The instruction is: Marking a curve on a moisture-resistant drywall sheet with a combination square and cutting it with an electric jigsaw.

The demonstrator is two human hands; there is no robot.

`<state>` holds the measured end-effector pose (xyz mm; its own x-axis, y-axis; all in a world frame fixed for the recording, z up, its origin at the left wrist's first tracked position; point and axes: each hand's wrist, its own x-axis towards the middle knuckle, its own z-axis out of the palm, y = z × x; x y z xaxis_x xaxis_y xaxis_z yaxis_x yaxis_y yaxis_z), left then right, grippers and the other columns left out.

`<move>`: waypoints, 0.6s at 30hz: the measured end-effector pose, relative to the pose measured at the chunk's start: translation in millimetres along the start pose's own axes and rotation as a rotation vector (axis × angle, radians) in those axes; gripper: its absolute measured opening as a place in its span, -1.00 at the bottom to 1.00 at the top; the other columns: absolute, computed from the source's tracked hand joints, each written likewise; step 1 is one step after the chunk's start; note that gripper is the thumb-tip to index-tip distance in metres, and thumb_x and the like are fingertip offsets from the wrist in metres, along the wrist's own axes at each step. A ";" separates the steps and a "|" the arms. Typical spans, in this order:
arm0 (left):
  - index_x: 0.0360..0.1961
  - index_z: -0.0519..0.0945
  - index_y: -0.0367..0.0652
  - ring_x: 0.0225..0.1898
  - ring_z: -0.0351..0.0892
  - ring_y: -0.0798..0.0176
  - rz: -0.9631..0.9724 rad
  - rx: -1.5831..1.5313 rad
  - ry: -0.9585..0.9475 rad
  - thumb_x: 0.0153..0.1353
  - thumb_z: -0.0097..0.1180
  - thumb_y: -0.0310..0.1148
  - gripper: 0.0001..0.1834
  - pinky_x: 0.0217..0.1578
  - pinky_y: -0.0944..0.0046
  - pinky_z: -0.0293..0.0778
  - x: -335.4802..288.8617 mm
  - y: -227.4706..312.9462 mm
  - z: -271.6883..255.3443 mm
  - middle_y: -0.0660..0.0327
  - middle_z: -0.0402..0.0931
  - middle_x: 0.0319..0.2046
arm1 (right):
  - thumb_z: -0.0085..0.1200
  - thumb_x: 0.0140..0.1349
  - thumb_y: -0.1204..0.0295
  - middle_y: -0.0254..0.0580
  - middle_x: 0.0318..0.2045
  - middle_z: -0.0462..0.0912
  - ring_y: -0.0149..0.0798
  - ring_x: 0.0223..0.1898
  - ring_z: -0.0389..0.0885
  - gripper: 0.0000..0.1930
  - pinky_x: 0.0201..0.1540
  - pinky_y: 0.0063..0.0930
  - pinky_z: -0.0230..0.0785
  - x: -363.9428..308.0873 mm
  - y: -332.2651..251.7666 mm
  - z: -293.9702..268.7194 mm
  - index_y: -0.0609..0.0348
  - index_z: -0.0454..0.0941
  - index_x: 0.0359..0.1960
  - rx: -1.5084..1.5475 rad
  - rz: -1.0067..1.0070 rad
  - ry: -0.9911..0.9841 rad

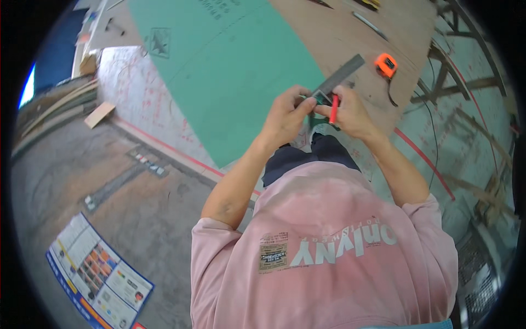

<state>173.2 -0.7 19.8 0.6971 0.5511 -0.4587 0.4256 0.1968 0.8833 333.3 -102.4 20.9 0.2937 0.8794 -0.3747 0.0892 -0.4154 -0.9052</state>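
Both my hands meet over the near right edge of a large green board (230,77). My left hand (285,115) is closed on a metal square (344,72), thumb pressed against it. The square's grey blade points up and to the right, away from me. My right hand (355,114) has a red marker (333,109) between its fingers, tip direction unclear. Its fingertips also lie against the lower part of the square. My fingers partly hide the square's head.
An orange tape measure (386,64) with a dark strap lies on the brown board (350,41) to the right. Beyond it is a slim silver tool (370,26). Wooden frames (466,85) stand at far right. A printed poster (101,274) and a wood offcut (99,115) lie left.
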 end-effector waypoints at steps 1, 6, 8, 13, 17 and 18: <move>-0.10 0.55 -0.29 -0.47 0.46 0.39 -0.006 0.006 0.028 0.33 0.11 -0.35 -0.77 -0.46 0.31 0.34 -2.4 1.0 0.9 0.16 0.59 -0.48 | 0.41 0.05 0.29 -0.34 -0.66 0.46 -0.46 -0.58 0.35 -0.66 -0.50 -0.41 0.24 -0.4 -0.6 -3.3 0.34 0.58 -0.40 -0.006 -0.009 -0.029; -0.04 0.51 -0.31 -0.45 0.48 0.40 -0.010 -0.057 0.054 0.35 0.08 -0.37 -0.75 -0.45 0.32 0.35 -10.5 1.7 1.4 0.16 0.60 -0.46 | 0.38 0.11 0.29 -0.39 -0.65 0.46 -0.49 -0.58 0.38 -0.69 -0.51 -0.43 0.24 7.7 14.7 -1.3 0.32 0.59 -0.36 0.025 -0.039 -0.104; -0.05 0.52 -0.31 -0.45 0.47 0.40 0.003 -0.042 0.068 0.35 0.07 -0.37 -0.76 -0.45 0.32 0.35 -12.5 -5.6 -1.8 0.16 0.60 -0.46 | 0.35 0.16 0.26 -0.36 -0.58 0.54 -0.50 -0.54 0.44 -0.65 -0.48 -0.51 0.29 10.4 6.1 5.6 0.32 0.59 -0.25 0.087 0.127 -0.199; -0.07 0.56 -0.28 -0.47 0.45 0.40 -0.090 0.046 -0.005 0.38 0.06 -0.33 -0.76 -0.45 0.31 0.37 -45.0 -46.4 -45.1 0.21 0.53 -0.51 | 0.23 0.30 0.25 -0.15 -0.36 0.68 -0.38 -0.41 0.63 -0.64 -0.36 -0.53 0.54 -1.5 32.6 31.0 0.37 0.55 -0.13 0.605 0.151 -0.095; -0.08 0.58 -0.22 -0.49 0.42 0.41 -0.371 -0.066 -0.169 0.37 0.08 -0.30 -0.77 -0.46 0.33 0.34 -67.7 -66.0 -51.1 0.24 0.51 -0.52 | 0.10 0.39 0.23 -0.01 -0.36 0.69 -0.28 -0.38 0.70 -0.65 -0.35 -0.47 0.61 -25.6 42.9 57.2 0.38 0.54 -0.15 0.675 0.348 -0.106; -0.09 0.59 -0.19 -0.48 0.42 0.40 -0.411 -0.072 -0.201 0.34 0.12 -0.30 -0.78 -0.44 0.32 0.34 -70.9 -66.9 -51.4 0.23 0.52 -0.48 | 0.04 0.42 0.24 0.00 -0.36 0.69 -0.26 -0.38 0.71 -0.66 -0.36 -0.46 0.61 -29.9 47.5 63.8 0.38 0.53 -0.16 0.746 0.377 -0.037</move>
<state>65.6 -11.3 -1.7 0.5800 0.2492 -0.7755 0.6537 0.4256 0.6257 268.1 -133.6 -23.7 0.1453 0.7248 -0.6734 -0.6661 -0.4316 -0.6083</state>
